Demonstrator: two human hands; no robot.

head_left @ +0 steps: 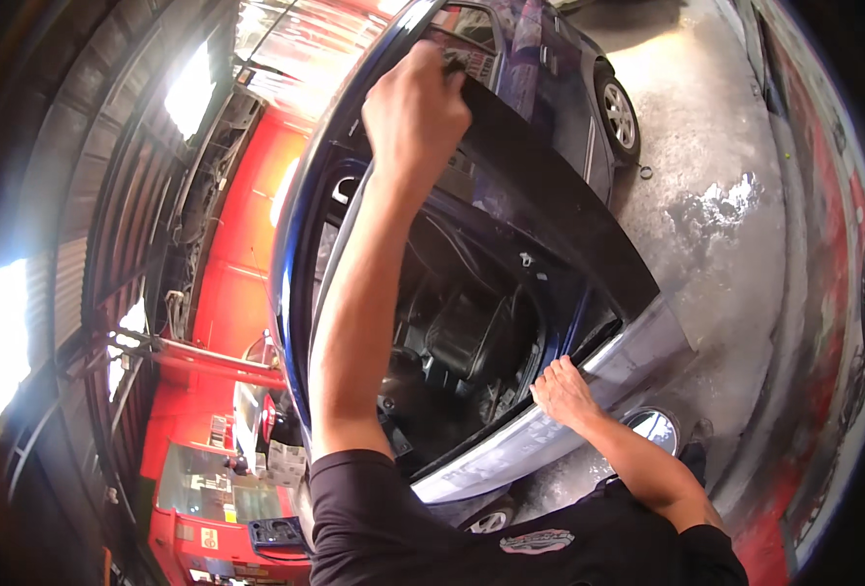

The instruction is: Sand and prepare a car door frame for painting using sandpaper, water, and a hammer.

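A blue car point(294, 225) stands before me with a door point(472, 459) swung out; the door's lower panel is pale grey and its window frame point(574, 200) is black. My left hand point(418, 109) is raised to the top of that frame, its fingers closed. Something small and dark pokes out by its fingertips, too little of it showing to name. Lower down, my right hand point(561, 391) curls its fingers over the door's window sill, beside the dark sill strip point(603, 342). Through the opening, a dark seat point(470, 332) shows in the car.
The rear wheel point(618, 112) rests on a wet concrete floor point(716, 205). A round door mirror point(652, 430) is near my right forearm. To the left are a red wall point(242, 234), a red-and-white pole point(218, 359) and a dark metal roof point(81, 195).
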